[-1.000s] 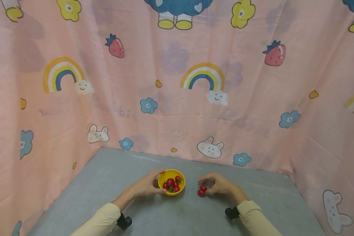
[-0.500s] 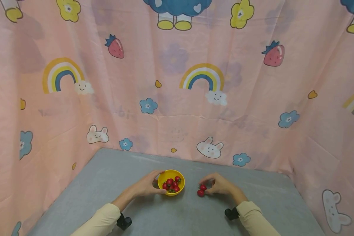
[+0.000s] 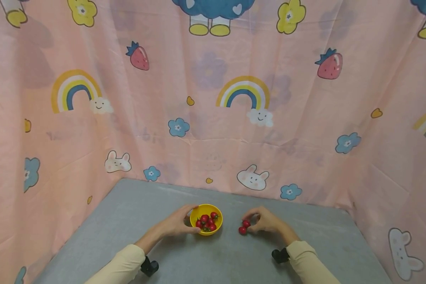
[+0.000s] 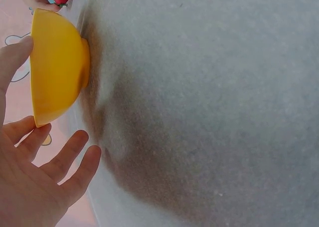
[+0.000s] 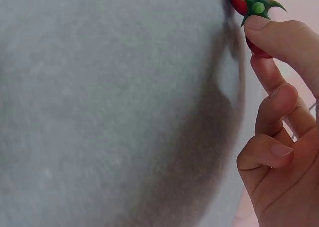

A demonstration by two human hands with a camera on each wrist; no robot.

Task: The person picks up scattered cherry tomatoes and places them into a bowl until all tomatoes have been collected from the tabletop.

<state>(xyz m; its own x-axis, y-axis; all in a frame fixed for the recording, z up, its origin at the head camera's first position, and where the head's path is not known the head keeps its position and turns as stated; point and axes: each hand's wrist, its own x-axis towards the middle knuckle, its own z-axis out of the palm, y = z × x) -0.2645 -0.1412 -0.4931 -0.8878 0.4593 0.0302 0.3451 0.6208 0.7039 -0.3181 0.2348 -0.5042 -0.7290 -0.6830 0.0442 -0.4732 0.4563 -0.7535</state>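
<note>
A yellow bowl (image 3: 200, 210) stands on the grey table with several red cherry tomatoes (image 3: 204, 218) in it. My left hand (image 3: 177, 223) holds its rim from the left, thumb on the near side and fingers on the far side; in the left wrist view the bowl (image 4: 57, 67) is upright. To the right of the bowl, my right hand (image 3: 266, 221) pinches a cherry tomato (image 3: 246, 223) between thumb and index finger. Another cherry tomato (image 3: 242, 230) lies right against it. In the right wrist view the thumb partly covers the pinched tomato (image 5: 256, 48), close to a green calyx (image 5: 258, 8).
The grey tabletop (image 3: 213, 260) reaches back to a pink printed curtain (image 3: 206, 150), which also closes off both sides. A black wrist camera (image 3: 149, 266) sits on the left wrist and another black camera (image 3: 280, 256) on the right one.
My right thumb and index finger have drawn together on the tomato. Both loose tomatoes have shifted slightly right and away from me. The left hand and bowl stay put.
</note>
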